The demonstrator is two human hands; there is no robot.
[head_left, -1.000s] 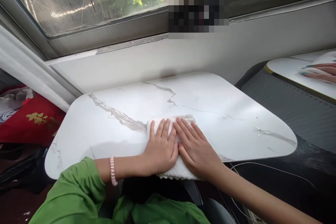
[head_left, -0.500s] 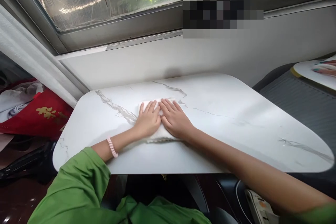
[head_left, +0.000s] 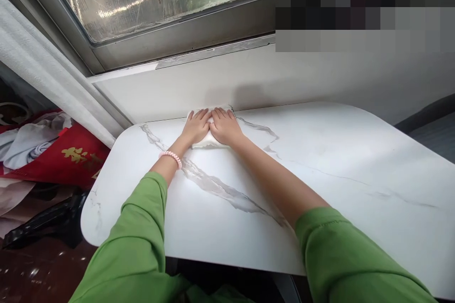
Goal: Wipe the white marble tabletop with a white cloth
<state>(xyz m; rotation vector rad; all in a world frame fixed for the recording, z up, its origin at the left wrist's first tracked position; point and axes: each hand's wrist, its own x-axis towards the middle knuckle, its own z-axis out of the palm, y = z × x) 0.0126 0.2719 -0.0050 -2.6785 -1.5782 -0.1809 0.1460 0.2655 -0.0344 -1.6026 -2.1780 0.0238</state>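
My left hand lies flat on a folded white cloth, its fingers stretched toward the wall. Beside it, thumbs close together, my right hand also presses flat on the cloth with straight fingers. Both hands are open and cover most of the cloth; its near edge and far right corner show. Under the cloth is a white tabletop with grey marble veins. The cloth sits at the tabletop's far edge, against or very near the wall. A pink coiled band circles my left wrist.
Behind the tabletop rises a white wall below a metal-framed window. A white curtain hangs at the left. Below it are a red bag with gold print and a black plastic-looking thing. The upper right is pixelated.
Both hands have slid away from me with the cloth, from the tabletop's middle to its far edge. My arms are stretched further out, and the view has shifted left.
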